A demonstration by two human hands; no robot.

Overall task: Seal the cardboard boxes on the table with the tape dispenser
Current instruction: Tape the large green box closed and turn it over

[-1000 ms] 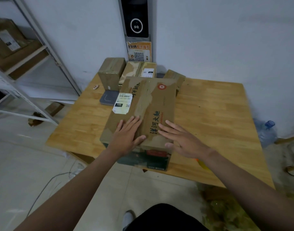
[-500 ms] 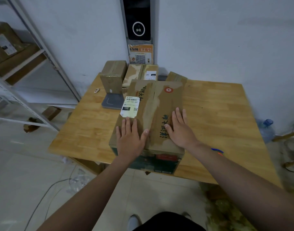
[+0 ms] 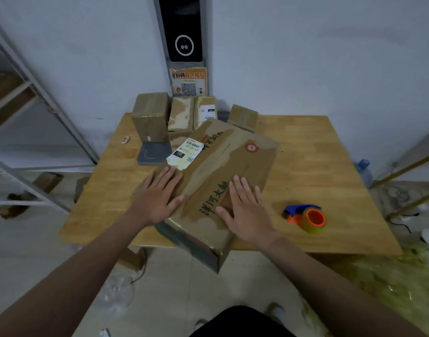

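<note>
The large cardboard box (image 3: 223, 166) lies skewed across the middle of the frame on the wooden table (image 3: 325, 152). Its near corner juts past the table's front edge at lower centre. It hides the wood beneath it and the lower parts of the small boxes (image 3: 150, 117) behind it at upper centre. The print on its white shipping label (image 3: 185, 154) is too small to read.

Both hands lie flat on the box top, fingers straight and spread, grasping nothing. The left hand (image 3: 157, 195) is at centre left just below the label, and the right hand (image 3: 247, 210) is at centre right beside the dark printed characters.

The tape dispenser (image 3: 308, 216) rests on the table at right of centre, apart from the box and the right hand; its blade cannot be made out.

A broad stretch of bare wood runs from the box to the table's right edge, with a narrower strip at left. A grey pad (image 3: 153, 154) sits just beside the label corner. The frame's left edge cuts off a metal rack (image 3: 38, 93).
</note>
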